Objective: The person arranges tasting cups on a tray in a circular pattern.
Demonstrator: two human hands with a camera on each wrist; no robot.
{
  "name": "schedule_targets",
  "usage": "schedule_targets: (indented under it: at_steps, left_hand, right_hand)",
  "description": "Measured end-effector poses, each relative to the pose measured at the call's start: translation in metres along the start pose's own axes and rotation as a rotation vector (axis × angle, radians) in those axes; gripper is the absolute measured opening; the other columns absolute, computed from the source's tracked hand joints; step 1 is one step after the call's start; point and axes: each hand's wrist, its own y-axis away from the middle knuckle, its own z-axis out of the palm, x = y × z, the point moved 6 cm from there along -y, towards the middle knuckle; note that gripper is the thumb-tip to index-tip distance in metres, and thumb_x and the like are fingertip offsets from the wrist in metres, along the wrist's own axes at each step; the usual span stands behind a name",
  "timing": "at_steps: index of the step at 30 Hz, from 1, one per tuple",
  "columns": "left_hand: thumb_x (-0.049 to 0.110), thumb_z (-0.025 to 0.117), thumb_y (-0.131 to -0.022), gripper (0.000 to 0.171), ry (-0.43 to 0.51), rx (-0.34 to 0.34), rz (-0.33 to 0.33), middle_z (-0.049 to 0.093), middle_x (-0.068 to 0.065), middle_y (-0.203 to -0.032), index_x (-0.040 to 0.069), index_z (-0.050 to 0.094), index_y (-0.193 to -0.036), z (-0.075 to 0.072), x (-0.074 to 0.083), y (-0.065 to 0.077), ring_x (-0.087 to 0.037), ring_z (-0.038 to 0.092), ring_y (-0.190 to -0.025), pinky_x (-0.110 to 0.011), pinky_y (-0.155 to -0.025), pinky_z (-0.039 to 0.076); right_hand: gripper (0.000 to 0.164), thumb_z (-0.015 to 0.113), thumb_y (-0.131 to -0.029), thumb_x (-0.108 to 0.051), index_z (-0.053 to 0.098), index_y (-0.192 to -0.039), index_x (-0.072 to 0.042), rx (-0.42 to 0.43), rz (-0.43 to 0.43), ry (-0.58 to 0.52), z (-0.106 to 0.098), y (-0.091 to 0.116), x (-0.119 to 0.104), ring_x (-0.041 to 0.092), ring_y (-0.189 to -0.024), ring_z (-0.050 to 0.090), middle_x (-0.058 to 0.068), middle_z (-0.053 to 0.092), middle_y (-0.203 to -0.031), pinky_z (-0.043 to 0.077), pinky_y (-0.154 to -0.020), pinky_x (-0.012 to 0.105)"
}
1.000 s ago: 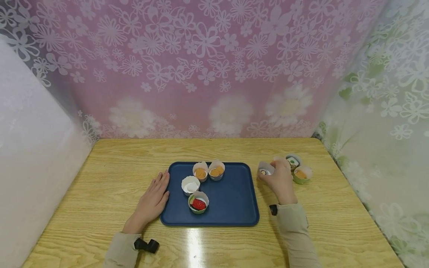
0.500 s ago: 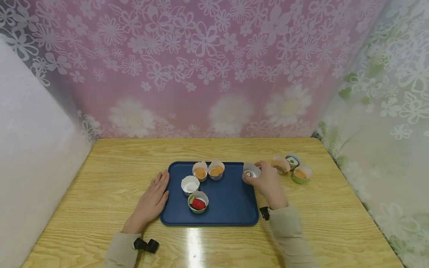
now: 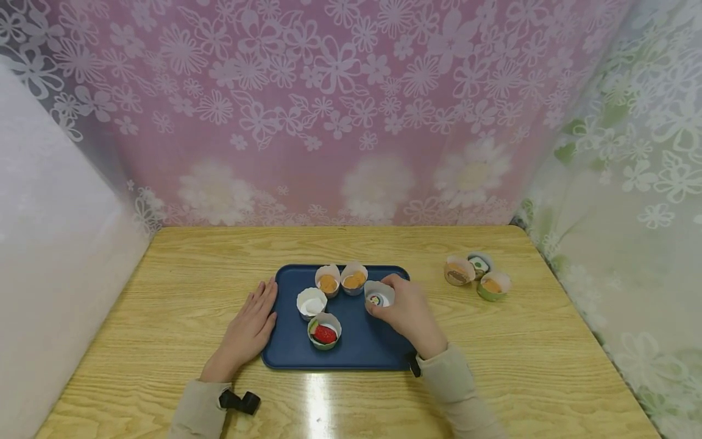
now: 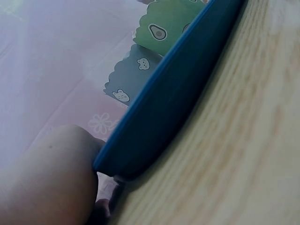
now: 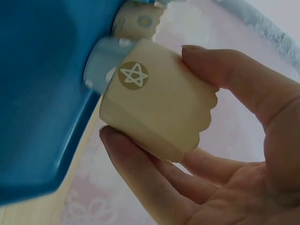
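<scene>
My right hand [image 3: 410,312] holds a pale paper baking cup [image 3: 378,296] between thumb and fingers over the right half of the blue tray [image 3: 351,360]. A small colourful piece sits inside it. In the right wrist view, a star is printed on the side of this paper baking cup [image 5: 157,101]. My left hand [image 3: 248,326] lies with straight fingers along the tray's left edge. On the tray stand two baking cups with orange filling, one [image 3: 328,282] beside the other [image 3: 354,280], a white cup [image 3: 311,303], and a cup with a red strawberry-like piece [image 3: 323,333].
Three more cups cluster on the wooden table [image 3: 526,366] right of the tray: a brown one [image 3: 458,271], a grey one [image 3: 479,264] and a green one [image 3: 492,286]. A floral curtain [image 3: 329,122] stands behind the table. The left wrist view shows an avocado-print cup [image 4: 161,28] above the tray rim.
My right hand has carried the pale baking cup leftward from the table beside the other cups to over the tray. The left hand has stayed at the tray's edge.
</scene>
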Motion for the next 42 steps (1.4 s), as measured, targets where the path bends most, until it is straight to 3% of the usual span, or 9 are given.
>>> schedule_targets:
  at_steps: [11, 27, 42]
  left_hand:
    - [0.011, 0.049, -0.102, 0.058, -0.005, 0.026, 0.021, 0.024, -0.021, -0.16, -0.007, 0.028, -0.153, -0.001, 0.002, 0.001, -0.044, 0.022, -0.146, -0.056, -0.118, 0.019]
    - [0.014, 0.048, -0.103, 0.059, -0.021, -0.004, 0.006, 0.021, -0.019, -0.162, -0.004, 0.025, -0.155, 0.002, -0.001, 0.001, -0.039, 0.019, -0.148, -0.055, -0.119, 0.017]
    - [0.014, 0.048, -0.103, 0.059, -0.027, 0.002, 0.009, 0.022, -0.02, -0.162, -0.004, 0.025, -0.155, 0.002, -0.001, 0.001, -0.039, 0.019, -0.148, -0.055, -0.119, 0.017]
  right_hand:
    - [0.045, 0.086, -0.078, -0.023, 0.064, -0.114, -0.006, -0.124, -0.031, 0.025, 0.027, 0.007, -0.014, 0.023, -0.085, 0.058, 0.008, 0.065, -0.099, 0.053, -0.071, 0.039]
    - [0.047, 0.09, -0.07, -0.012, 0.062, -0.107, -0.008, -0.294, -0.021, 0.07, 0.055, 0.016, -0.019, 0.027, -0.085, 0.053, 0.008, 0.062, -0.095, 0.05, -0.071, 0.041]
    - [0.062, 0.096, -0.062, -0.013, 0.061, -0.113, -0.003, -0.318, -0.024, 0.09, 0.06, 0.017, -0.022, 0.028, -0.092, 0.057, 0.01, 0.063, -0.103, 0.053, -0.08, 0.046]
